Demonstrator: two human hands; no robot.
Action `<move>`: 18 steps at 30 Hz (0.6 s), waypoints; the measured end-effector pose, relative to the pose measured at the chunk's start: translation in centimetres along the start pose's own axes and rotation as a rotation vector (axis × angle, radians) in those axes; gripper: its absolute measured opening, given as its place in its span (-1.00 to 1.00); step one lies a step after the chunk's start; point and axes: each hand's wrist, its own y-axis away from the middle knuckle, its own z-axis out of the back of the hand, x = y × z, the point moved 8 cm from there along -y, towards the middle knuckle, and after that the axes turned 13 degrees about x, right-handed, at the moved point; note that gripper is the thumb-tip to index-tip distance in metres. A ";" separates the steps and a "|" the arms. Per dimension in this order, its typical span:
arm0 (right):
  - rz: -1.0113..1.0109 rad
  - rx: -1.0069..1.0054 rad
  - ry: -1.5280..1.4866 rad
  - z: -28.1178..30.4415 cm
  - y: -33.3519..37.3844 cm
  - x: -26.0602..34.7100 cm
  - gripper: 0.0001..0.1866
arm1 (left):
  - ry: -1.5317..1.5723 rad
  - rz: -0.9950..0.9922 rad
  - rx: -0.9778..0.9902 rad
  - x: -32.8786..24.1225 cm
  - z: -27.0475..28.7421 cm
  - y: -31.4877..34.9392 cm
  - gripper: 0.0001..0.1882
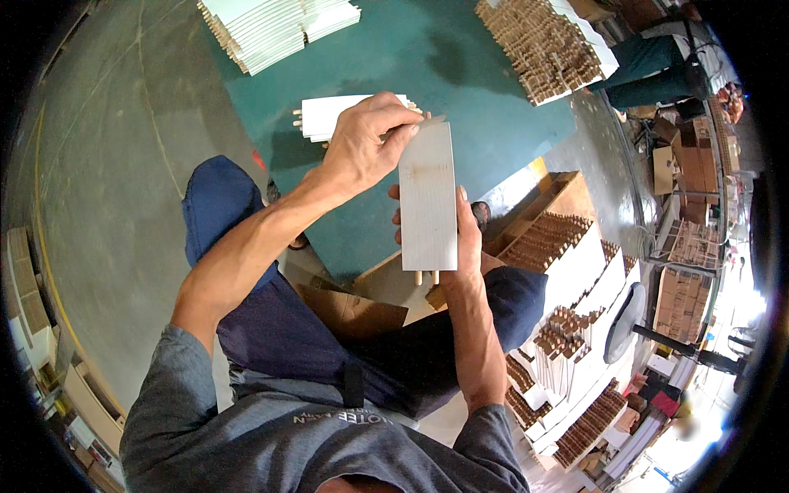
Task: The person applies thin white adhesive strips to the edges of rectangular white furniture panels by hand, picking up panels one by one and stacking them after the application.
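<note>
A white rectangular panel [428, 197] with wooden dowels sticking out of its lower end stands upright in front of me. My right hand [465, 238] grips it from behind along its right edge. My left hand [366, 144] pinches the panel's top left corner with its fingertips. Behind the hands, another white panel [329, 117] with dowels at its left end lies flat on the green mat [460, 74].
Stacks of white panels [271, 25] lie at the mat's far left and a stack with dowels [546, 45] at its far right. Cardboard boxes of dowelled panels [567, 246] stand at my right. A piece of brown cardboard [349, 312] rests by my knees.
</note>
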 end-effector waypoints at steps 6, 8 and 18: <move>-0.074 -0.067 0.017 1.9 0.4 -0.9 -0.33 | -0.096 -0.177 0.071 -3.2 -2.1 1.7 -0.94; -0.076 -0.128 0.021 1.9 0.4 -0.7 -0.34 | -0.133 -0.179 0.082 -2.6 -2.2 1.6 -0.95; -0.016 -0.004 0.011 2.0 0.4 1.3 -0.43 | -0.077 -0.250 0.196 -4.6 -4.3 3.6 -0.92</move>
